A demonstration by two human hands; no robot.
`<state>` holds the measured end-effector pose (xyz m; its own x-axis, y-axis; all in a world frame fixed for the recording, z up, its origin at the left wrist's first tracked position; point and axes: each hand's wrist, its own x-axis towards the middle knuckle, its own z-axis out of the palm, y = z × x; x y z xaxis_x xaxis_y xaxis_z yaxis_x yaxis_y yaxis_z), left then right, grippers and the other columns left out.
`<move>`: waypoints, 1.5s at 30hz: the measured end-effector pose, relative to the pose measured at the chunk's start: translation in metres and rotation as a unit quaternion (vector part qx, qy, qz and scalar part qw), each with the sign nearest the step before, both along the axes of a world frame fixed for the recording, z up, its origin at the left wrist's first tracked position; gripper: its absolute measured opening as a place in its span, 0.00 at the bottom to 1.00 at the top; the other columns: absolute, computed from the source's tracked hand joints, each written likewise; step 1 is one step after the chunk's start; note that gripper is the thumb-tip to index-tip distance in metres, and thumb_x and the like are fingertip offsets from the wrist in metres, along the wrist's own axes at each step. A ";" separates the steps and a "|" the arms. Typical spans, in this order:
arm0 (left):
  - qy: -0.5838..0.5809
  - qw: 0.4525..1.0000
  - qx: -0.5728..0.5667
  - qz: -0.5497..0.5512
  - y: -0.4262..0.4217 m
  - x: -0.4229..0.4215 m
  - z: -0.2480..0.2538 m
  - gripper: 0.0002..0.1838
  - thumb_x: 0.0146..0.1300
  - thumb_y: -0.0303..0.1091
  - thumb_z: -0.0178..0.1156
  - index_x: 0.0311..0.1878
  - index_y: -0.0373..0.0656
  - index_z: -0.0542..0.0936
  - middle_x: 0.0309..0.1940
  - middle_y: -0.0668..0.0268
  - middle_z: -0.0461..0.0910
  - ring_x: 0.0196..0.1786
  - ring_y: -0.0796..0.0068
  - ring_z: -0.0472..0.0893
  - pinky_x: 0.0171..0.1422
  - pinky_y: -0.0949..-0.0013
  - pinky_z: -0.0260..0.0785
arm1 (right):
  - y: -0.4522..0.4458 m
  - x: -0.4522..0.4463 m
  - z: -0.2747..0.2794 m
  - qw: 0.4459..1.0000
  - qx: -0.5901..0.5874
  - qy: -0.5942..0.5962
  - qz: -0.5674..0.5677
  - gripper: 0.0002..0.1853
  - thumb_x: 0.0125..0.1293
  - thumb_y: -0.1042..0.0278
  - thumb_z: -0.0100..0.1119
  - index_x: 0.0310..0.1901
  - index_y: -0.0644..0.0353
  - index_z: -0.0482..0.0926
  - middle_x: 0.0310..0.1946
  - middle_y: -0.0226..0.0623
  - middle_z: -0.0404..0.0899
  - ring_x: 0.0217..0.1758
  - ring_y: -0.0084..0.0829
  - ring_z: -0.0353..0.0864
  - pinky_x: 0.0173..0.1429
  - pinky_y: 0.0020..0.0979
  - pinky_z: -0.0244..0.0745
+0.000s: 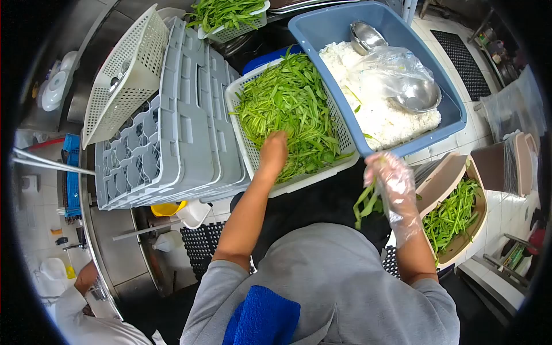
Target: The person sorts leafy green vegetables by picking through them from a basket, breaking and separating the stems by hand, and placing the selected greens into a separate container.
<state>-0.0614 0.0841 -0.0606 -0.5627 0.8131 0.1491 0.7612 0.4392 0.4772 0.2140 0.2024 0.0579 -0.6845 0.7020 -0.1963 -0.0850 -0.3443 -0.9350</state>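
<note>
i see from my far seat that the left hand (274, 150) is bare and reaches into the cut greens (287, 95) in the middle of the frame. its fingertips are partly hidden, so i cannot tell if they pinch or only rest there. the right hand (393, 178), in a thin, crinkled clear glove, is closed around a small bunch (370, 202), whose soft leaves hang down from it; this hand is a little blurred.

the main heap of greens lies ahead of both hands, with the left hand the nearer one, already on it. the white basket (312, 177) around it has its long axis almost up and down the frame, its top leaning left. the right hand is just outside its lower right corner, between it and the tan bin (482, 233), which has smooth walls and carries more leafy stems (454, 215).

farther, at upper right, i have a blue-grey tub (414, 148) of grainy white food, like rice (411, 122), with shiny round metal bowls (368, 35) and a wrinkled plastic bag (390, 64). at left stand grey plastic racks (190, 123), hard and ribbed.
</note>
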 end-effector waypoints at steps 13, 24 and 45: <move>-0.019 0.974 -0.221 -0.052 -0.046 0.005 -0.015 0.08 0.59 0.33 0.54 0.36 0.41 0.79 0.34 0.54 0.79 0.43 0.51 0.79 0.47 0.52 0.71 | 0.039 -0.022 -0.018 0.961 0.229 -0.112 -0.106 0.09 0.64 0.69 0.49 0.41 0.59 0.79 0.22 0.27 0.70 0.26 0.18 0.66 0.31 0.22 0.62; -0.073 0.919 -0.331 -0.204 -0.051 0.002 -0.028 0.08 0.57 0.34 0.56 0.37 0.44 0.81 0.40 0.57 0.80 0.44 0.55 0.80 0.48 0.57 0.72 | 0.037 -0.026 -0.012 0.931 0.305 -0.173 -0.100 0.09 0.65 0.69 0.50 0.41 0.59 0.80 0.22 0.31 0.71 0.25 0.24 0.69 0.33 0.27 0.66; -0.579 0.784 0.213 0.071 -0.039 0.037 0.027 0.04 0.68 0.32 0.53 0.42 0.44 0.70 0.30 0.66 0.77 0.22 0.82 0.68 0.25 0.78 0.62 | 0.033 -0.032 -0.002 0.907 0.358 -0.199 -0.097 0.09 0.64 0.71 0.49 0.40 0.62 0.80 0.19 0.33 0.69 0.22 0.25 0.66 0.29 0.28 0.64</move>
